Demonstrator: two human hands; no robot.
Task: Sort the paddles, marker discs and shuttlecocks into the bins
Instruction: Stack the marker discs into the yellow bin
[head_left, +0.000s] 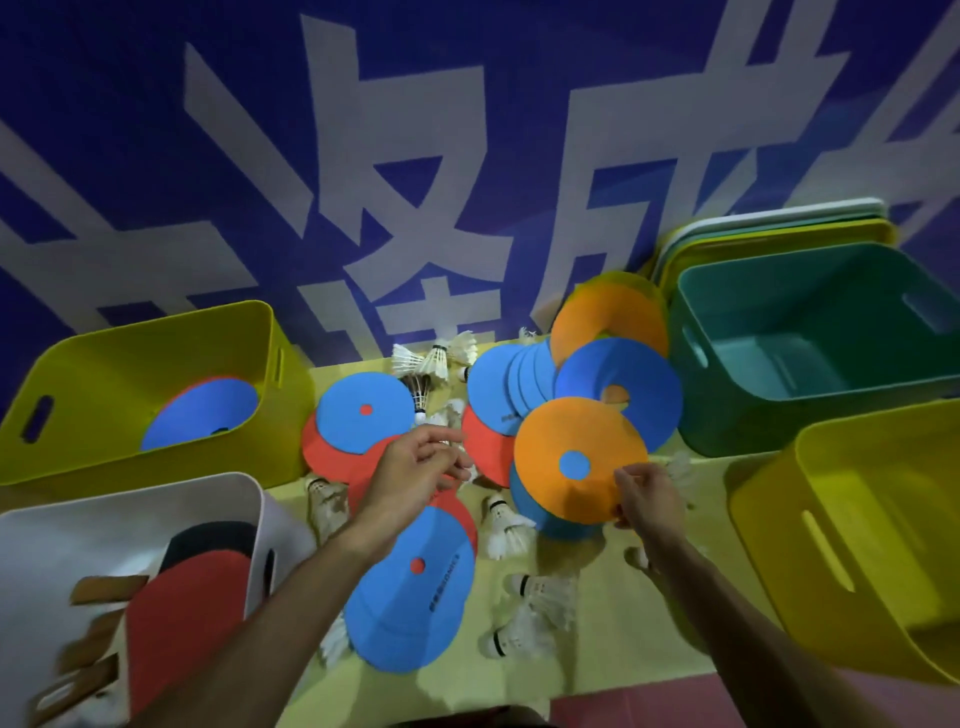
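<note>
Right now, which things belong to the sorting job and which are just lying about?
Job: paddles in the white bin; discs, including the orange disc the right hand pinches; shuttlecocks; lime bin, teal bin, yellow bin.
Lying about: stack of lids or trays behind the teal bin; wall banner.

Flat blue, orange and red marker discs lie overlapping in a heap on the desk, several of the blue ones fanned out. The right hand pinches the edge of an orange disc with a blue centre, tilted over the heap. White shuttlecocks lie scattered among and around the discs. Red and black paddles rest in the white bin at near left. A blue disc leans inside the yellow-green bin behind it. The teal bin and the yellow bin stand at right.
</note>
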